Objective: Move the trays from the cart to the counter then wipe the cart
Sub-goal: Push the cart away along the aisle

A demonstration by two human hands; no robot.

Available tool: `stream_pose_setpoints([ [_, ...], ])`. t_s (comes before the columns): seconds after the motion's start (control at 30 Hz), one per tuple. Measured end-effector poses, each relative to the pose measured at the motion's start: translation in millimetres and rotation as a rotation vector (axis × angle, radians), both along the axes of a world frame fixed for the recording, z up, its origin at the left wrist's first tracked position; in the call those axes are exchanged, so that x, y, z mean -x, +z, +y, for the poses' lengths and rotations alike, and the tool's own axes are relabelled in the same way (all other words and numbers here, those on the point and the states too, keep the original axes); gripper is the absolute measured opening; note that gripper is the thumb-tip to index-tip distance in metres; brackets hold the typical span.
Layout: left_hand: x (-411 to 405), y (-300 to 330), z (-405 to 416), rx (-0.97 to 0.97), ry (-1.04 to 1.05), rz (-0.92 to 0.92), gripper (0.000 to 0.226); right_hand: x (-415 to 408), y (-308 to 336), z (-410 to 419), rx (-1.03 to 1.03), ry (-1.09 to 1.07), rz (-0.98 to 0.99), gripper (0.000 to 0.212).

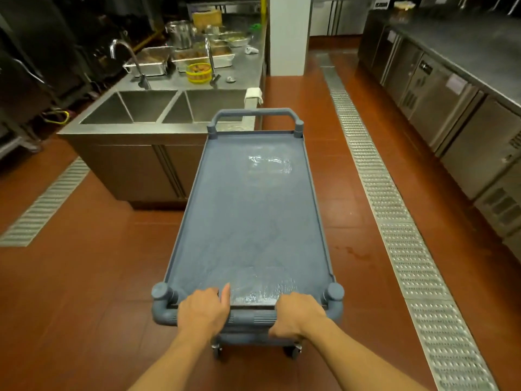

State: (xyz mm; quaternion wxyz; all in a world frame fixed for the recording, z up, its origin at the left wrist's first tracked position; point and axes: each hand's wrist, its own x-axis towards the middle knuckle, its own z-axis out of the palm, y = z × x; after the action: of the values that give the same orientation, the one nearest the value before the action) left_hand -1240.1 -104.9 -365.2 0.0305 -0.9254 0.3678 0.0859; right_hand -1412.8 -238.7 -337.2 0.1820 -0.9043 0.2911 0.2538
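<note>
Left hand (204, 309) grips the near handle (253, 317) of the cart (248, 210), fingers curled over the bar, index finger pointing out onto the shelf. Right hand (298, 313) grips the same handle, fingers wrapped round it. The cart stands on the red floor (84, 277), lengthwise toward 12 o'clock; its blue top shelf carries wet streaks at both ends. At 11 o'clock, just beyond the far handle, a steel table (248, 69) holds a double sink (158, 108), two taps, and metal trays (149, 62) with food further back. A white cloth (253, 95) hangs on the sink's corner. A yellow basket (198, 72) sits beside the trays. Floor grating (394, 221) runs at 2 o'clock.
</note>
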Motion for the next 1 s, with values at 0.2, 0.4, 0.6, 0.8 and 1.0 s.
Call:
stream_pose_setpoints([
  [0.2,-1,-5,-2,0.014,-0.006,-0.031,0.067,2,-10,2,0.035,-0.019,-0.033,0.027],
  [0.4,-9,-14,-3,0.048,-0.052,-0.039,0.070,-5,-23,2,0.075,-0.039,-0.048,0.022],
  [0.6,-13,-18,-8,0.068,-0.176,-0.032,0.069,-4,-23,0,0.120,-0.083,-0.074,0.015],
  [0.8,9,-17,-4,0.055,-0.257,-0.035,0.066,16,-25,5,0.197,-0.098,-0.087,0.014],
  [1.0,54,-19,-5,0.083,-0.260,0.008,0.068,56,-25,0,0.223,-0.089,-0.056,0.016],
])
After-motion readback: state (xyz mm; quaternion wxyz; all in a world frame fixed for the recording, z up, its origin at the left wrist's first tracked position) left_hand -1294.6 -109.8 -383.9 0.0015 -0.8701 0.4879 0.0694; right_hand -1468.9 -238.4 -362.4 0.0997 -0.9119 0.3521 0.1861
